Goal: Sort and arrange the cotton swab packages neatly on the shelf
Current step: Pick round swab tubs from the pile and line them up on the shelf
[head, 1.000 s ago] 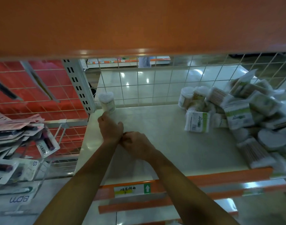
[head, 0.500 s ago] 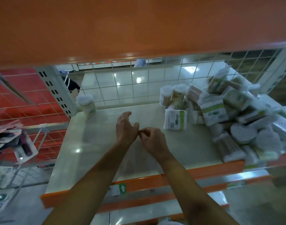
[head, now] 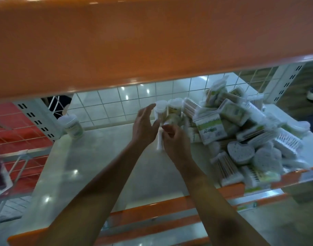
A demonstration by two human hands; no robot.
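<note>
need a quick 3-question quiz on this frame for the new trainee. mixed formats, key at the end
1. True or false: the lone tub stands at the back left corner of the shelf, apart from the pile.
2. The pile lies on the shelf's: A) left side B) right side C) front left corner.
3. Short answer: which hand curls round a swab pack, the left hand or the right hand?
Key: 1 true; 2 B; 3 right hand.
</note>
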